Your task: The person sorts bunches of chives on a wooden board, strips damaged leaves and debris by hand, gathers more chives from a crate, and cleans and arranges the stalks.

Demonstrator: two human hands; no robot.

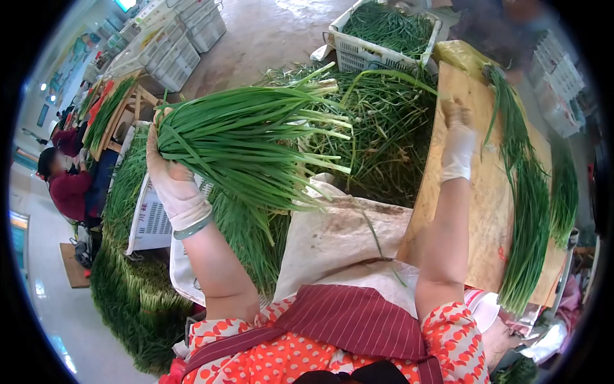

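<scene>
My left hand (pixel 176 185), in a whitish glove, is wrapped round a big bunch of long green leafy stalks (pixel 236 128). The pale stem ends point right, over the heap of loose stalks and trimmings (pixel 384 134). My right hand (pixel 458 137), also gloved, is over the upper left part of a wooden board (pixel 473 217); its fingers are blurred. On the board's right side lies a long row of green stalks (pixel 524 192). A whitish cloth (pixel 342 237) covers my lap.
A white crate (pixel 384 59) of greens stands at the top. Another crate (pixel 152 214) and piled bundles (pixel 144 294) are at the left. Stacked crates (pixel 163 48) stand upper left. A person (pixel 67 185) sits far left; another, blurred person (pixel 505 32) is at upper right.
</scene>
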